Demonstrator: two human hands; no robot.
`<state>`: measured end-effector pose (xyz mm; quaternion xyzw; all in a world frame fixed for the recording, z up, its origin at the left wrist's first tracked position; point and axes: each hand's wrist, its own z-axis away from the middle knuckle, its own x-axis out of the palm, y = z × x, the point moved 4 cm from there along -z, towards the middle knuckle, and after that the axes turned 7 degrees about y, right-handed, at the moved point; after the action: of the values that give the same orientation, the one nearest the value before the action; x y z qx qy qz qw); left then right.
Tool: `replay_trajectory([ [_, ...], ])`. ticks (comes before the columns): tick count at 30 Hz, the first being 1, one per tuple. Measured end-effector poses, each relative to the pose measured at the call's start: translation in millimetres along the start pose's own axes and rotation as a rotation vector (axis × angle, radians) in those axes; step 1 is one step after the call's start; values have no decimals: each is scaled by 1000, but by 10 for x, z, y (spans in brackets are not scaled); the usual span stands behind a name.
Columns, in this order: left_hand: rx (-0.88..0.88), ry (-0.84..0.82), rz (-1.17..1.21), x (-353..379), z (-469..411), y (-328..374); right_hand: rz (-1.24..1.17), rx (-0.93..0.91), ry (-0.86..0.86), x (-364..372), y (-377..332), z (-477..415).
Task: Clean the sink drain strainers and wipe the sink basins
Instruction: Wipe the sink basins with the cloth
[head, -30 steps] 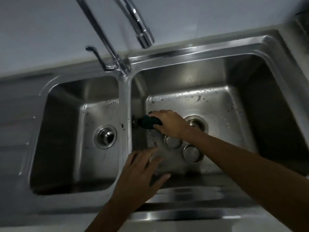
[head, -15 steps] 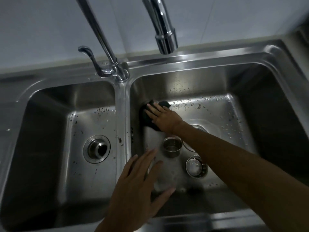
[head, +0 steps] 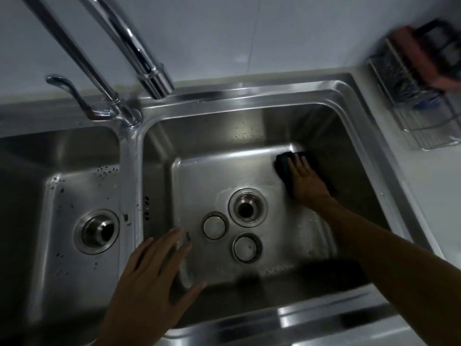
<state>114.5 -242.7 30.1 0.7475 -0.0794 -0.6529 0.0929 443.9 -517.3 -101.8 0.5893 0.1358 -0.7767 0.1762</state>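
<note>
pressing straight fingers (head: pixel 298 163) flat on a dark scouring pad (head: pixel 283 168), the right hand (head: pixel 306 182) works the far right corner of the right basin (head: pixel 199 176) — the wiping step, by the look of it. the left hand (head: pixel 149 278) hangs over that basin's near left, fingers spread, holding nothing. a strainer (head: pixel 214 226) and a second strainer (head: pixel 247 247) lie loose beside the open drain (head: pixel 247 208). next, likely — sweeping the pad along the walls, then on to the speckled left basin (head: pixel 82 186).

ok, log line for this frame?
step: wipe basin | right hand: presses cloth, far-right corner | left hand: open, empty | strainers: loose on basin floor
</note>
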Motion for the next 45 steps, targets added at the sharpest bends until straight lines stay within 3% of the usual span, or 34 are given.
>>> replay_trajectory([
  [3, -3, 2, -5, -19, -4, 17, -206, 64, 45, -79, -409, -151],
  [6, -31, -53, -6, -46, -7, 24, -283, -138, 25, -105, -1128, -296],
  [11, -98, -27, 54, -132, -32, 46, -191, -516, -86, -152, -2442, -113],
  [15, -158, 32, 85, -219, -36, 48, -53, -544, -150, -87, -3057, 225],
  [20, -197, 94, 113, -273, -42, 47, -90, -407, -260, 74, -3206, 801],
  [25, -189, 72, 97, -252, -35, 42, 33, -521, -373, 176, -3125, 1324],
  [34, -143, 102, 58, -253, -34, 66, 153, -1100, -481, 37, -2500, 1680],
  [36, -123, 95, 39, -245, -36, 77, 3, -1074, -559, -10, -2295, 1658],
  [41, -76, 25, -72, -166, -49, 83, -253, -703, -829, 48, -1679, 1671],
  [45, -58, 45, -109, -141, -49, 69, -334, -457, -849, -18, -1071, 1672],
])
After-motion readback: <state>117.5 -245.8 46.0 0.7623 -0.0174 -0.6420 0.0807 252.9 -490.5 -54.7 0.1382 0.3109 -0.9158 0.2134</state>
